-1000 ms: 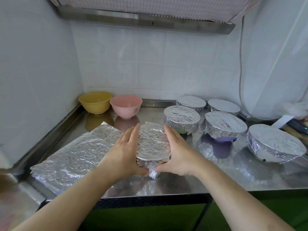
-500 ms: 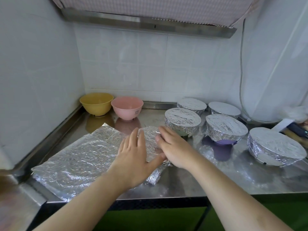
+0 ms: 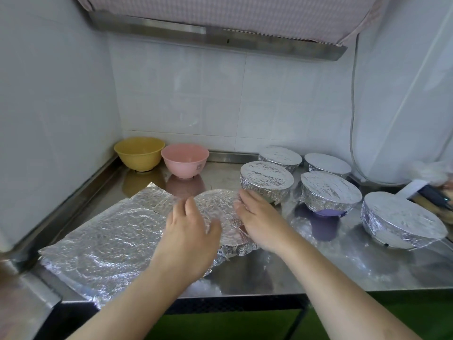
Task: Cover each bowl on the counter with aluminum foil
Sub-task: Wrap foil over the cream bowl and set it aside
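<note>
left hand (image 3: 188, 231) and right hand (image 3: 259, 222), fingers spread, press crinkled foil over round foil-wrapped bowl (image 3: 220, 214) on steel counter (image 3: 343, 266).

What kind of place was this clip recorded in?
Most likely a home kitchen: a stainless steel counter set in a white-tiled corner, a range hood overhead, and plastic bowls such as the yellow bowl, several already foil-covered.

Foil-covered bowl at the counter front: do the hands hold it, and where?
Both hands, left hand and right hand, press the foil-covered bowl at opposite sides; neither grips it.
</note>
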Action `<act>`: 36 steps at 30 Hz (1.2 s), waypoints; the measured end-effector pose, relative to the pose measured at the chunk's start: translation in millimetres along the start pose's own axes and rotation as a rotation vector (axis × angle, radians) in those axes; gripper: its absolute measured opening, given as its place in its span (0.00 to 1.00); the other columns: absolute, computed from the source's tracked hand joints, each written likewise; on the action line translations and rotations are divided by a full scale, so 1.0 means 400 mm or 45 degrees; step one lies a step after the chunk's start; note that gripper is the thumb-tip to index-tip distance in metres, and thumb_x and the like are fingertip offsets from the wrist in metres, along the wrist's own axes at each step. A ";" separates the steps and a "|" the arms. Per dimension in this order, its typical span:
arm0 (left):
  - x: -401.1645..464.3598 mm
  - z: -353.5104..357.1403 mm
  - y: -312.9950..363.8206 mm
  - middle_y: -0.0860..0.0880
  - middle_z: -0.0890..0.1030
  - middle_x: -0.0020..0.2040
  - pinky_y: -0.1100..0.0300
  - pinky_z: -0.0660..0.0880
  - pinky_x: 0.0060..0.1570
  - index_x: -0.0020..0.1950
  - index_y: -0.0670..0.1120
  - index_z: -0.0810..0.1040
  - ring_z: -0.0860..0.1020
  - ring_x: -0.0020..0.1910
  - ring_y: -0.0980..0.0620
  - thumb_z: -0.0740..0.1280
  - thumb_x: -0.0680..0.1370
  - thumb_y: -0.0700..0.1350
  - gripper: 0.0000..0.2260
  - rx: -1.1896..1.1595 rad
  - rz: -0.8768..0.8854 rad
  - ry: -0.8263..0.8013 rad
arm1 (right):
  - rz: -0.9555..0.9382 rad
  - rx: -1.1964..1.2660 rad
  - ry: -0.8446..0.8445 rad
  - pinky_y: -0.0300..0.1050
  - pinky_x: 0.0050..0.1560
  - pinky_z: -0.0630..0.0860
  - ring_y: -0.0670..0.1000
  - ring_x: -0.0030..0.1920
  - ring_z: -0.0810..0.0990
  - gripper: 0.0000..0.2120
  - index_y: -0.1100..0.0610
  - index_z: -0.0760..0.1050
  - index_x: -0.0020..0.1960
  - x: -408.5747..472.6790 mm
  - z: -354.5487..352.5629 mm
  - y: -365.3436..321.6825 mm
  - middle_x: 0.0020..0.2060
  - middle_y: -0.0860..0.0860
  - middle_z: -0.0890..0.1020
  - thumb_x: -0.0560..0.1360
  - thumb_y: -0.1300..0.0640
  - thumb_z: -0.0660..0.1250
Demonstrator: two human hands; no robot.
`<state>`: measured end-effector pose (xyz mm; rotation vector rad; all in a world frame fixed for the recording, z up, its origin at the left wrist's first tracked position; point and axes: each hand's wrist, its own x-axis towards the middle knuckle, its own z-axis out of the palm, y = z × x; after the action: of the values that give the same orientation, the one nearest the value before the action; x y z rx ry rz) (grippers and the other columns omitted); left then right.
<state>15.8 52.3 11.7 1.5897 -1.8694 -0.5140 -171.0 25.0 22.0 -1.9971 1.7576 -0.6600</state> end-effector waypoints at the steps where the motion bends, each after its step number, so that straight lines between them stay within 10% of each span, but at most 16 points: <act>1: -0.011 0.012 0.016 0.44 0.60 0.78 0.50 0.61 0.74 0.77 0.42 0.59 0.58 0.78 0.43 0.62 0.84 0.57 0.29 -0.068 -0.031 -0.028 | 0.011 0.044 -0.002 0.36 0.72 0.55 0.47 0.82 0.60 0.24 0.53 0.63 0.82 -0.004 0.007 0.001 0.79 0.43 0.65 0.89 0.45 0.52; 4: -0.021 0.049 0.030 0.43 0.47 0.84 0.51 0.51 0.79 0.84 0.41 0.42 0.46 0.83 0.47 0.62 0.84 0.57 0.40 -0.203 -0.049 0.028 | 0.056 0.172 0.072 0.33 0.72 0.50 0.43 0.82 0.55 0.27 0.51 0.57 0.85 -0.012 0.019 0.006 0.84 0.43 0.59 0.89 0.44 0.52; 10: 0.011 0.051 -0.018 0.48 0.53 0.84 0.53 0.59 0.77 0.85 0.44 0.50 0.55 0.82 0.48 0.62 0.84 0.59 0.37 -0.209 0.047 0.040 | 0.176 0.472 0.180 0.45 0.79 0.58 0.46 0.81 0.63 0.24 0.48 0.66 0.82 -0.048 0.015 0.014 0.81 0.44 0.67 0.88 0.43 0.55; 13: 0.026 0.030 -0.041 0.48 0.60 0.81 0.53 0.64 0.74 0.82 0.47 0.57 0.63 0.79 0.48 0.63 0.82 0.60 0.33 -0.197 0.069 -0.003 | 0.252 0.467 0.268 0.46 0.60 0.74 0.52 0.61 0.81 0.18 0.56 0.78 0.61 -0.060 -0.013 0.017 0.59 0.53 0.83 0.88 0.46 0.56; 17: 0.010 0.031 -0.020 0.41 0.66 0.74 0.47 0.67 0.70 0.77 0.42 0.63 0.66 0.75 0.40 0.62 0.81 0.61 0.32 -0.081 -0.021 0.145 | 0.292 0.336 0.338 0.45 0.44 0.72 0.52 0.49 0.81 0.17 0.58 0.77 0.53 -0.063 -0.035 0.008 0.47 0.53 0.83 0.87 0.47 0.57; 28: -0.022 0.065 0.048 0.39 0.44 0.84 0.45 0.49 0.81 0.82 0.39 0.34 0.44 0.84 0.42 0.58 0.62 0.86 0.69 0.300 -0.009 0.021 | 0.276 0.068 0.454 0.48 0.36 0.73 0.52 0.36 0.80 0.13 0.55 0.76 0.43 -0.065 -0.037 0.015 0.36 0.50 0.81 0.83 0.52 0.60; 36: 0.005 0.060 0.024 0.41 0.57 0.81 0.43 0.63 0.77 0.80 0.42 0.51 0.56 0.81 0.42 0.60 0.57 0.87 0.66 0.273 0.077 0.025 | -0.059 -0.120 0.117 0.46 0.78 0.59 0.50 0.81 0.62 0.23 0.55 0.63 0.82 -0.013 -0.035 -0.010 0.82 0.47 0.64 0.88 0.52 0.56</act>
<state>-7.7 49.9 1.1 1.6609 -2.0060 -0.2775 -176.4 30.7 35.0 -2.1074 1.8317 -0.7064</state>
